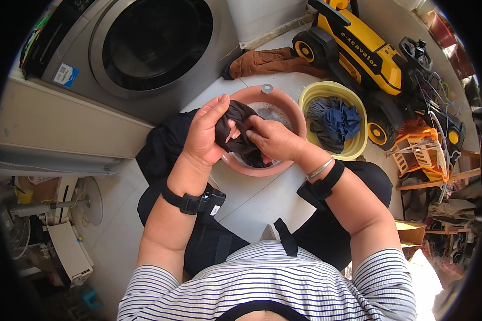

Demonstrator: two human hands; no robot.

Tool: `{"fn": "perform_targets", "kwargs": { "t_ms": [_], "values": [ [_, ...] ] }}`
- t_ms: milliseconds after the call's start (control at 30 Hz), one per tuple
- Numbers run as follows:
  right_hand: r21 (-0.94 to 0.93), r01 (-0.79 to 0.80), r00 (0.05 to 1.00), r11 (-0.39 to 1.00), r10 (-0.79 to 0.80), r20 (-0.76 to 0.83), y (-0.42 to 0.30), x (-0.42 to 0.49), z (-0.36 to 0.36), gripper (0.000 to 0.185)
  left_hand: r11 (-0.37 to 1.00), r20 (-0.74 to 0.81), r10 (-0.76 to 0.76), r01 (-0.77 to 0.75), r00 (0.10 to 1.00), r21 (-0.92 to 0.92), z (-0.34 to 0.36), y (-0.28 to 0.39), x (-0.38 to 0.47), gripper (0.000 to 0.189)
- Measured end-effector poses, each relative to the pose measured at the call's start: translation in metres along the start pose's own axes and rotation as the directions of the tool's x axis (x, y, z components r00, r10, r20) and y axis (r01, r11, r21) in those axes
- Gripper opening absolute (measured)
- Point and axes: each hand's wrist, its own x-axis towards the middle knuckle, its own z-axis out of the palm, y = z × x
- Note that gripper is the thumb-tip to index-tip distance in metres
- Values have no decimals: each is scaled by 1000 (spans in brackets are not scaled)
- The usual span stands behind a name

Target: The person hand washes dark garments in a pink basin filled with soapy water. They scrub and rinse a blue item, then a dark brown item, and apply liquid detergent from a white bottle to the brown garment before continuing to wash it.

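Both my hands are on a dark brown cloth (237, 111) held above a pink plastic basin (301, 120). The cloth drapes over the fingers of my left hand (206, 132); a few fingertips poke out beneath its fold. My right hand (273, 138) pinches the cloth's right side between thumb and fingers. Dark fabric hangs down towards the basin, where sudsy water (273, 112) shows. A small round grey disc (267, 88) sits on the far rim. How far the cloth dips into the water is hidden by my hands.
Right of the basin stands a yellow tub (358, 149) with wrung blue and grey clothes (341, 119). Black fabric (160, 146) lies left. A front-loading washing machine (156, 44), brown garment (269, 63) and toy excavator (357, 44) stand or lie beyond. A fan (90, 200) is at left.
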Motion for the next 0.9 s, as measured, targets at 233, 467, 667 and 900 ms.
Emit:
{"fn": "perform_targets", "kwargs": {
  "t_ms": [233,467,667,900],
  "values": [
    [-502,27,963,864,-157,-219,10,6,1,26,998,18,-56,56,998,25,5,-6,-4,27],
    [-542,49,910,839,-261,-321,20,5,-9,15,998,67,-34,30,997,49,7,-8,-3,27],
    [-308,203,908,930,-296,-295,-11,-12,-34,12,999,-4,-11,12,1000,35,8,4,-1,26],
    [-7,347,880,938,-328,-344,-35,-23,-49,20,999,-143,-20,26,989,39,10,2,0,25]
  ]
}}
